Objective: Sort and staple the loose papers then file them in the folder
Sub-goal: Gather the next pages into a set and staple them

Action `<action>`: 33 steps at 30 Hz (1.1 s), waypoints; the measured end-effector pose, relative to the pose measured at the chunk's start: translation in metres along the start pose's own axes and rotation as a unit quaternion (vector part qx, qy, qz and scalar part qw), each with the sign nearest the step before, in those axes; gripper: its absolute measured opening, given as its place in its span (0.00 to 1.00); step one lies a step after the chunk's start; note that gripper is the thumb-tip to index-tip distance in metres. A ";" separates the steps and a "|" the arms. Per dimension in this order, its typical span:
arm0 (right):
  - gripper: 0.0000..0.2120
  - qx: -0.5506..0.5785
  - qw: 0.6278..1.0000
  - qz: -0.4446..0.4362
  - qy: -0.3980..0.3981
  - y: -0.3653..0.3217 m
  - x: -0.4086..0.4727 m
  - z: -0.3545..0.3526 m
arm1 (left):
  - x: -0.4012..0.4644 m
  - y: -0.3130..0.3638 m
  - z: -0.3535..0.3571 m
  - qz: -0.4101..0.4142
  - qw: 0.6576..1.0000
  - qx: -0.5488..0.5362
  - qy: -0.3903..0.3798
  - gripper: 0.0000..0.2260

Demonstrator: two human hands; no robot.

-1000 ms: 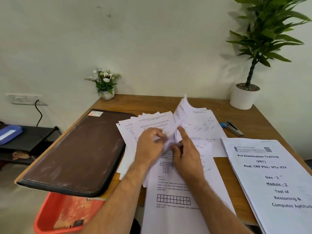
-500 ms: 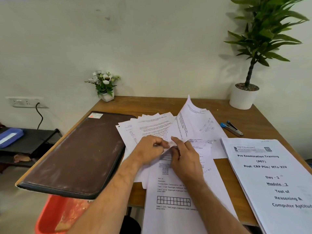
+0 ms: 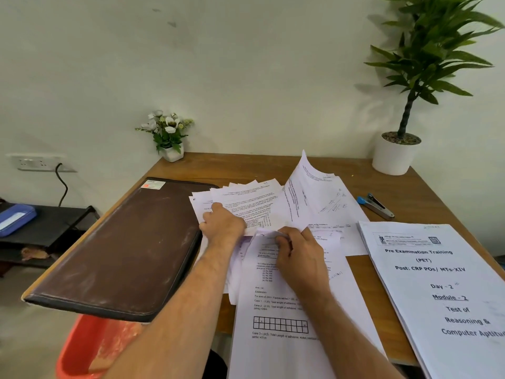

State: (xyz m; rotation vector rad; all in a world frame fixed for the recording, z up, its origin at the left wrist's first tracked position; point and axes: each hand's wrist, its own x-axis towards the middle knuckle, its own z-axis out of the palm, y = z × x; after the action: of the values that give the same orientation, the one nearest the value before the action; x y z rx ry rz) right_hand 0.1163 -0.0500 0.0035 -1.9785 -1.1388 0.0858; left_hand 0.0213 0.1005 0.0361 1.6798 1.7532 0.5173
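Wide wooden tabletop, closed brown folder lying flat on its left side, nothing filed that I can see. Loose papers fanned out in the middle, one sheet curling upright. Left hand curls its fingers onto the fan; right hand pinches a sheet's top edge. Best bet: peel one page at a time, pin the rest. Stapler waits well apart, far right.

Booklet cut off right; loose papers cut off below.
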 end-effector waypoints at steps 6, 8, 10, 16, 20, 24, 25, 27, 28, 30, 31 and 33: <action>0.10 0.004 1.000 -0.003 0.001 0.001 -0.005 0.001 | -0.001 -0.008 -0.002 0.033 0.975 -0.217 0.028 0.25; 0.12 0.007 1.000 -0.011 -0.004 -0.001 -0.005 0.001 | -0.015 -0.009 -0.003 0.151 0.970 -0.192 -0.003 0.12; 0.19 0.017 0.999 -0.025 -0.015 -0.004 -0.004 -0.001 | -0.030 -0.011 -0.002 0.246 0.954 -0.156 -0.068 0.12; 0.27 -0.008 0.998 -0.059 -0.024 -0.004 -0.004 -0.003 | -0.043 -0.026 0.005 0.331 0.928 -0.110 -0.129 0.12; 0.13 -0.008 1.000 -0.015 0.003 -0.002 -0.004 0.000 | -0.040 -0.031 0.001 0.247 0.934 -0.216 -0.143 0.13; 0.10 0.006 1.000 0.013 0.017 -0.005 -0.002 -0.001 | -0.023 -0.037 0.002 0.120 0.984 -0.043 0.122 0.22; 0.09 0.014 1.000 0.016 0.022 -0.005 -0.003 -0.001 | -0.018 -0.039 0.003 0.081 0.990 -0.008 0.119 0.27; 0.07 0.031 0.999 0.019 0.030 -0.003 -0.004 -0.002 | -0.015 -0.037 0.004 0.044 0.994 0.031 0.095 0.34; 0.07 0.036 0.999 0.020 0.032 -0.003 -0.004 -0.002 | -0.015 -0.034 0.004 0.038 0.994 0.044 0.095 0.35; 0.06 0.038 0.999 0.016 0.031 -0.001 -0.005 -0.003 | -0.015 -0.030 0.003 0.039 0.991 0.040 0.124 0.36; 0.06 0.039 0.999 0.015 0.029 -0.001 -0.005 -0.003 | -0.015 -0.028 0.001 0.045 0.988 0.018 0.145 0.36; 0.05 0.038 0.999 0.016 0.022 -0.001 -0.004 -0.004 | -0.012 -0.029 -0.003 0.056 0.980 -0.092 0.167 0.36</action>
State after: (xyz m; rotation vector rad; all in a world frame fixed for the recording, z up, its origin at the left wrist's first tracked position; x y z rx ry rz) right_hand 0.1147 -0.0551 0.0057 -1.9234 -1.0607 0.0997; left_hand -0.0019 0.0862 0.0207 1.6368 1.7809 1.0312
